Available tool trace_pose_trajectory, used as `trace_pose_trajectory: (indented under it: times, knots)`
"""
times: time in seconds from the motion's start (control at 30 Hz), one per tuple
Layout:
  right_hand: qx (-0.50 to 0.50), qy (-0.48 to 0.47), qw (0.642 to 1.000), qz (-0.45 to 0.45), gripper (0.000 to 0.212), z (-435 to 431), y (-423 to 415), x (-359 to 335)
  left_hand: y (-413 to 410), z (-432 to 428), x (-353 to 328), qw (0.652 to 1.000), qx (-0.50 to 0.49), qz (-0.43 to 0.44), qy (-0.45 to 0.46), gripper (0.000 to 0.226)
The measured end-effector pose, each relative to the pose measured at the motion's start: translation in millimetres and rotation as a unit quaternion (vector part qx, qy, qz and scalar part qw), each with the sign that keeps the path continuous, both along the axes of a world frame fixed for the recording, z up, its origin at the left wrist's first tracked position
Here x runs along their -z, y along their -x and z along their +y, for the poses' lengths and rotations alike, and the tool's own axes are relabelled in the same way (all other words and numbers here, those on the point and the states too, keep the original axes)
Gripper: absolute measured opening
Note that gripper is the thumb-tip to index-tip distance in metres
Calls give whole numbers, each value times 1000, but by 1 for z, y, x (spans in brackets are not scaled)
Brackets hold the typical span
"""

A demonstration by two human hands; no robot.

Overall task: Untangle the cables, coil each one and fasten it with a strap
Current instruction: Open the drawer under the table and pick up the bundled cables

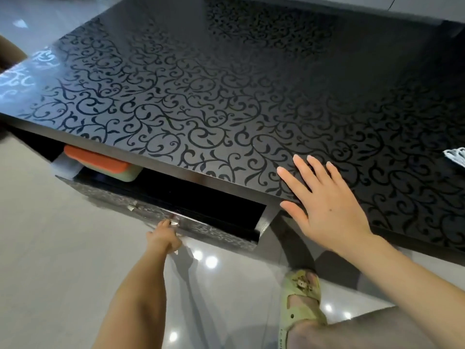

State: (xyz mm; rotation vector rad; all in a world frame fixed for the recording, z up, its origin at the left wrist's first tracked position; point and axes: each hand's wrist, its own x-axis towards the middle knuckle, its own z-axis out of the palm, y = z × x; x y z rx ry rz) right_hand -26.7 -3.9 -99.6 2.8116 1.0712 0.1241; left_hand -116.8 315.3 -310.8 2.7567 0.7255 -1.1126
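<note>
Open drawer (221,229) under a glossy black tabletop (201,96)
The left hand (164,238) grips the metal pull (173,222) at 7 o'clock; the right hand (324,205) lies spread flat on the scroll-patterned surface at 4 o'clock. Some white strands (456,157) at the 3 o'clock edge may be cable, cropped: probably light, limp and springy, best taken near a plug

Pale-green strapped sandal (305,315), flower ornament (300,283) over toes.

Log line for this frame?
left hand: holds drawer handle | drawer: part open | right hand: flat on table
</note>
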Motion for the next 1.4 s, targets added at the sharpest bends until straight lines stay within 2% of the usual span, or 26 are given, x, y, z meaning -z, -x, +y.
trace_pose_trajectory:
  times: [0.17,0.33,0.5,0.6,0.7,0.83,0.9,1.0,1.13,1.27,1.4]
  knots:
    - [1,3,1000,2,61,2,3,-1,20,-6,-5,999,14,-2,-33,45]
    - [-2,13,1000,21,63,3,1,-6,46,-16,-12,998,-57,7,-37,50]
    - [3,11,999,46,70,3,5,-9,81,-27,-39,989,-115,84,-31,49]
    - [19,30,998,59,66,4,6,-12,83,-14,-27,985,-122,125,-12,60]
    - [23,30,995,91,62,6,13,-24,78,-34,-90,985,-131,107,-42,45]
    - [24,-73,995,59,50,-10,29,-40,39,-75,-171,998,-49,-16,-38,36]
    - [55,-137,989,17,39,-33,33,-47,13,-109,-206,996,-8,-94,-4,38]
    - [131,-226,965,-25,29,-83,26,-59,-30,-176,-256,979,23,-176,95,42]
    - [251,-256,932,-53,25,-166,0,-68,-80,-284,-305,934,29,-237,266,42]
    - [337,-269,900,-64,24,-239,-29,-67,-129,-378,-314,886,-47,-248,388,35]
    - [412,-226,877,-102,25,-296,-61,-68,-163,-442,-305,845,-175,-190,468,16]
